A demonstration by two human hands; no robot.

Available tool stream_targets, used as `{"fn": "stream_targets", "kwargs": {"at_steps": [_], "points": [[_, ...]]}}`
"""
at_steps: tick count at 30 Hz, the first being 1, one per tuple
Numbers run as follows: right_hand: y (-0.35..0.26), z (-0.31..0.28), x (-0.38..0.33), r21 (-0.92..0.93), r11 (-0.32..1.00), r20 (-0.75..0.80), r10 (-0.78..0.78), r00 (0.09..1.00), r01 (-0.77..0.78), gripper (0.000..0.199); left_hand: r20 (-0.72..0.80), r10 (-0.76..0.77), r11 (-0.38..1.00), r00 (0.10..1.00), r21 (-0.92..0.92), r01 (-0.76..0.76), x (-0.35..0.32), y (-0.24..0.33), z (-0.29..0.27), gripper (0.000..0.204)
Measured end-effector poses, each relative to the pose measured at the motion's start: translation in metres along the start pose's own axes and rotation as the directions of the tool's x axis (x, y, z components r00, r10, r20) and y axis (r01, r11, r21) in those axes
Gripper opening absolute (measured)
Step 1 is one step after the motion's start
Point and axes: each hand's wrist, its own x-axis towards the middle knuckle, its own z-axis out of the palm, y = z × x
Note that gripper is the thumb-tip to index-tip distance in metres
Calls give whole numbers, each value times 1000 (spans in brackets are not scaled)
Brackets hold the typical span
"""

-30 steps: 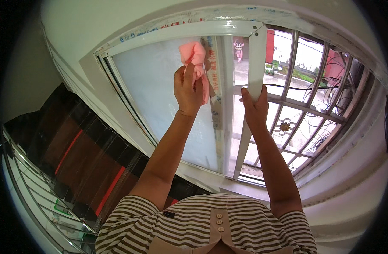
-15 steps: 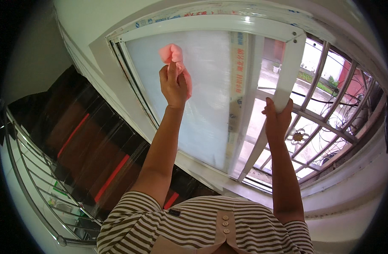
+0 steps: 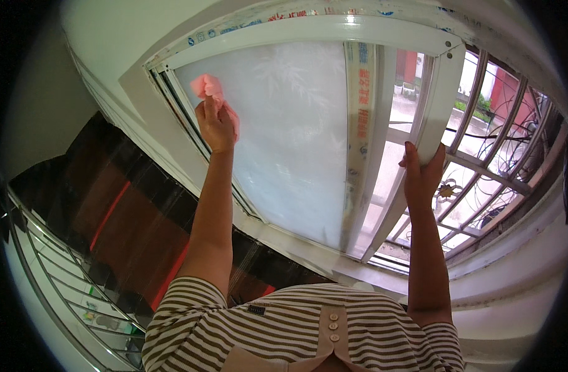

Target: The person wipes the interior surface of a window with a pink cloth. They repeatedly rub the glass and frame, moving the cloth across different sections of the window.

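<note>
Left hand (image 3: 215,129): grip closed on a pink fabric cloth (image 3: 208,85), bunched and creased, over the frosted glass pane (image 3: 290,142), upper left of the frame; left forearm (image 3: 212,211) raised. Right hand (image 3: 423,177): grip closed around the flat white sash bar (image 3: 444,99), right of centre; right arm (image 3: 425,260) extended upward.
</note>
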Motion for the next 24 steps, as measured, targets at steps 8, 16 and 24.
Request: {"fn": "stream_targets", "kwargs": {"at_steps": [8, 16, 24], "points": [[1, 0, -2, -4, 999, -25, -32, 999, 31, 42, 38, -26, 995, 999, 99, 22, 14, -47, -2, 26], [-5, -3, -2, -66, 995, 11, 70, 997, -69, 49, 16, -409, 905, 912, 136, 404, -1, -29, 6, 19], [-16, -6, -2, -75, 996, 80, -34, 996, 40, 47, 19, -295, 956, 955, 9, 294, -70, 65, 3, 43]]}}
